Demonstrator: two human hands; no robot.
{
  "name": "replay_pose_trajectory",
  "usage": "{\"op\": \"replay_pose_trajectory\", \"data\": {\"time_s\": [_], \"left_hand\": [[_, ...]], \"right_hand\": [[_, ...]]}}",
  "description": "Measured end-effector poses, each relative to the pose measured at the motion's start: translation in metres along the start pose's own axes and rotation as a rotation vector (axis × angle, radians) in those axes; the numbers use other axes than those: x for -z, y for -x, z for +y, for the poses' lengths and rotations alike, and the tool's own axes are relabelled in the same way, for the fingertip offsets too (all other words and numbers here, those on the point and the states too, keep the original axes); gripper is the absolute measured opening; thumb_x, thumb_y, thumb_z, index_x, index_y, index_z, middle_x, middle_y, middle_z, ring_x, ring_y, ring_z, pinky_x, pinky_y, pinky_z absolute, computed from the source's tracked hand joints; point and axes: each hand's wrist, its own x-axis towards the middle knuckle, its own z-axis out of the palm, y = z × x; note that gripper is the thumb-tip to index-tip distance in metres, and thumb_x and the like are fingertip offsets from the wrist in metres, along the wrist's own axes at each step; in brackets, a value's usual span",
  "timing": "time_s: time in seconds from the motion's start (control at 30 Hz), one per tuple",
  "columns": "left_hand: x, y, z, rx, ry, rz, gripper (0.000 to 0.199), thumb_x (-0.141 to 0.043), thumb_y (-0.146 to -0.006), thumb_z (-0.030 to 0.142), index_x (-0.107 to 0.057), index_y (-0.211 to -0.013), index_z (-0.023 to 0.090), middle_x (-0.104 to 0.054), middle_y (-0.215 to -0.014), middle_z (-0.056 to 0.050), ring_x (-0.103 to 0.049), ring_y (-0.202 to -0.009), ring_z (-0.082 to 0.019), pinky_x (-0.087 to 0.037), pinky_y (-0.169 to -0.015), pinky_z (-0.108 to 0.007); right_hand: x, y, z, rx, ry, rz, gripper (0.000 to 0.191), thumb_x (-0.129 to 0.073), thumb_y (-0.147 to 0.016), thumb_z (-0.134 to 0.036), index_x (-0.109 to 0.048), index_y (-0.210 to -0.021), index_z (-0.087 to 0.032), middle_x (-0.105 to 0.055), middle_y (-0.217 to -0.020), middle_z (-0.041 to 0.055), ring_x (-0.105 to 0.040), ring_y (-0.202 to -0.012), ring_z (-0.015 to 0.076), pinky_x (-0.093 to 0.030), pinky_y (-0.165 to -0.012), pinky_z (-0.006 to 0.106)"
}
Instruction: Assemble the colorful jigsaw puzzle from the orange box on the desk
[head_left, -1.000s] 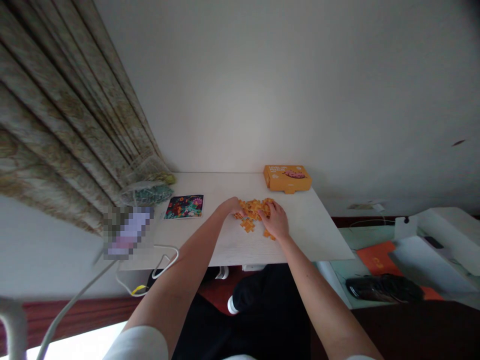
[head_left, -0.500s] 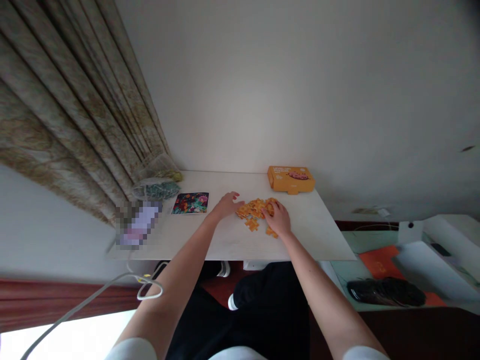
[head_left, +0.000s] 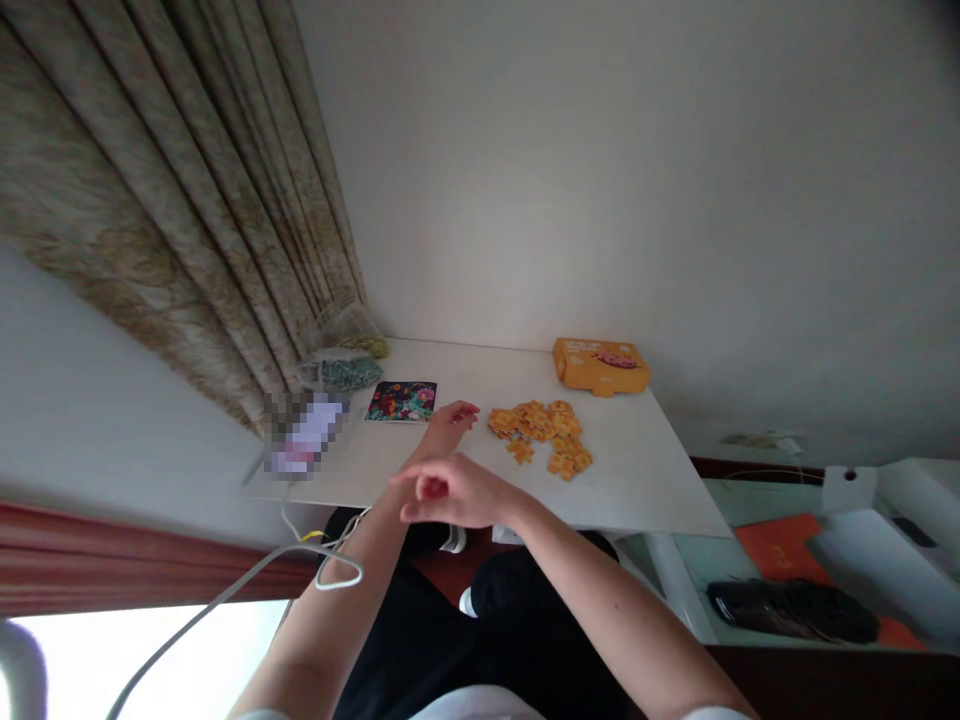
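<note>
A loose heap of orange jigsaw puzzle pieces [head_left: 536, 420] lies on the white table [head_left: 637, 480]. Just left of the heap is my left hand [head_left: 452, 416], empty, its fingers loosely bent but not closed. My right hand [head_left: 465, 490] crosses over my left forearm near the table's front edge. Its index finger points left and its thumb is held apart, while the other fingers curl; nothing shows between them. Whether it touches the forearm I cannot tell. Behind my left hand lies a colourful floral picture card [head_left: 401, 401].
An orange puzzle box [head_left: 601, 366] stands at the back right by the wall. At the left are a clear plastic bag [head_left: 341, 368] and a blurred-out phone-like device [head_left: 311, 435] with a white cable [head_left: 225, 590]. A glass side table at right holds a white box [head_left: 862, 540].
My right hand has left the puzzle pieces and moved left and towards me, over my left forearm. My left hand's fingers have bent inward. The view has shifted slightly.
</note>
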Motion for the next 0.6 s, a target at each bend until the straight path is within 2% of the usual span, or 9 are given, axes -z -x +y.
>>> {"op": "replay_pose_trajectory", "data": {"time_s": [0.03,0.1,0.2,0.3,0.37,0.47,0.53,0.6], "left_hand": [[0.000,0.001,0.000,0.009,-0.003,-0.001,0.022,-0.059,-0.088,0.018,-0.073,-0.104,0.016,-0.077,-0.096,-0.007,-0.071,-0.084,-0.017,-0.057,-0.081,-0.029],[0.001,0.004,0.002,0.022,-0.006,-0.006,0.022,-0.059,-0.087,0.019,-0.073,-0.103,0.017,-0.077,-0.094,-0.006,-0.071,-0.082,-0.017,-0.057,-0.081,-0.029],[0.005,0.011,0.004,0.020,0.029,0.019,0.023,-0.057,-0.087,0.020,-0.073,-0.104,0.017,-0.077,-0.095,-0.006,-0.071,-0.082,-0.016,-0.057,-0.081,-0.028],[0.002,0.016,0.007,0.005,0.135,0.060,0.023,-0.057,-0.087,0.021,-0.073,-0.103,0.017,-0.077,-0.093,-0.005,-0.070,-0.080,-0.015,-0.056,-0.079,-0.027],[-0.010,0.015,0.011,-0.019,0.208,0.087,0.023,-0.057,-0.086,0.022,-0.074,-0.101,0.018,-0.076,-0.089,-0.004,-0.069,-0.078,-0.015,-0.054,-0.077,-0.026],[-0.037,0.004,0.025,-0.089,0.282,0.109,0.022,-0.056,-0.085,0.019,-0.075,-0.096,0.018,-0.073,-0.082,-0.002,-0.066,-0.076,-0.014,-0.052,-0.074,-0.025],[-0.056,-0.012,0.040,-0.136,0.301,0.085,0.022,-0.056,-0.084,0.018,-0.075,-0.095,0.017,-0.073,-0.081,-0.002,-0.065,-0.075,-0.014,-0.051,-0.073,-0.024],[-0.070,-0.033,0.057,-0.176,0.303,0.054,0.023,-0.056,-0.084,0.017,-0.075,-0.096,0.017,-0.073,-0.083,-0.002,-0.064,-0.075,-0.013,-0.050,-0.074,-0.024]], "right_hand": [[-0.014,-0.007,-0.009,0.020,-0.049,-0.084,0.040,-0.077,-0.090,-0.049,-0.075,-0.122,-0.025,-0.065,-0.078,-0.0024,-0.057,-0.070,0.0128,-0.045,-0.070,0.025],[-0.037,-0.019,-0.019,0.029,-0.105,-0.150,0.032,-0.078,-0.090,-0.045,-0.078,-0.114,-0.024,-0.063,-0.073,-0.0037,-0.054,-0.068,0.0113,-0.043,-0.068,0.024],[-0.061,-0.037,-0.031,-0.018,-0.138,-0.224,0.025,-0.078,-0.091,-0.036,-0.078,-0.111,-0.022,-0.067,-0.078,-0.0027,-0.058,-0.073,0.0109,-0.043,-0.070,0.022],[-0.085,-0.055,-0.051,-0.075,-0.085,-0.321,0.022,-0.073,-0.094,-0.035,-0.077,-0.110,-0.020,-0.068,-0.075,-0.0031,-0.059,-0.069,0.0102,-0.042,-0.064,0.020],[-0.104,-0.067,-0.069,-0.068,0.062,-0.291,0.020,-0.067,-0.096,-0.037,-0.076,-0.105,-0.021,-0.068,-0.074,-0.0037,-0.059,-0.067,0.0102,-0.041,-0.061,0.021],[-0.137,-0.084,-0.093,-0.015,0.278,-0.184,0.020,-0.062,-0.094,-0.044,-0.073,-0.099,-0.028,-0.072,-0.079,-0.0058,-0.065,-0.074,0.0132,-0.043,-0.061,0.022],[-0.154,-0.095,-0.100,0.030,0.417,-0.250,0.017,-0.067,-0.088,-0.048,-0.069,-0.093,-0.032,-0.072,-0.078,-0.0081,-0.067,-0.074,0.0162,-0.043,-0.056,0.024],[-0.163,-0.103,-0.100,0.124,0.503,-0.224,0.012,-0.065,-0.090,-0.045,-0.065,-0.089,-0.032,-0.074,-0.083,-0.0091,-0.068,-0.071,0.0164,-0.042,-0.051,0.025]]}}
